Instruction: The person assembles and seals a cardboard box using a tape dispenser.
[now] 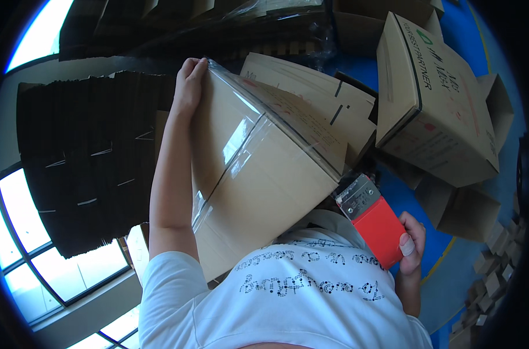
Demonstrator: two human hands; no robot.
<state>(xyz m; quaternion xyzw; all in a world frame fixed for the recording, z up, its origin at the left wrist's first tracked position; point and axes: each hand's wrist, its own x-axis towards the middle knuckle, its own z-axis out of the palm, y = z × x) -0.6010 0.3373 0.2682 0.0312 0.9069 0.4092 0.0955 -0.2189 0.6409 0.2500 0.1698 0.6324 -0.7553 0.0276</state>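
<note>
A large brown cardboard box [276, 192] leans tilted in front of my body, with shiny clear tape [241, 142] along its seam and over its edges. My left hand [190, 84] grips the box's far upper corner, the fingers curled over the edge. Down at the right, my right hand [413, 241] is closed around a red tape dispenser [381, 230] with a metal plate at its front end. That metal end is beside the near right corner of the box; whether they touch I cannot tell. The dispenser hides part of my right fingers.
Flattened cartons [311, 81] lie behind the box. A printed closed carton [444, 104] stands at the right, above an open carton [459, 206] on the blue floor. Dark stacked cardboard [90, 157] rises at the left. Several small boxes [491, 285] sit at the lower right.
</note>
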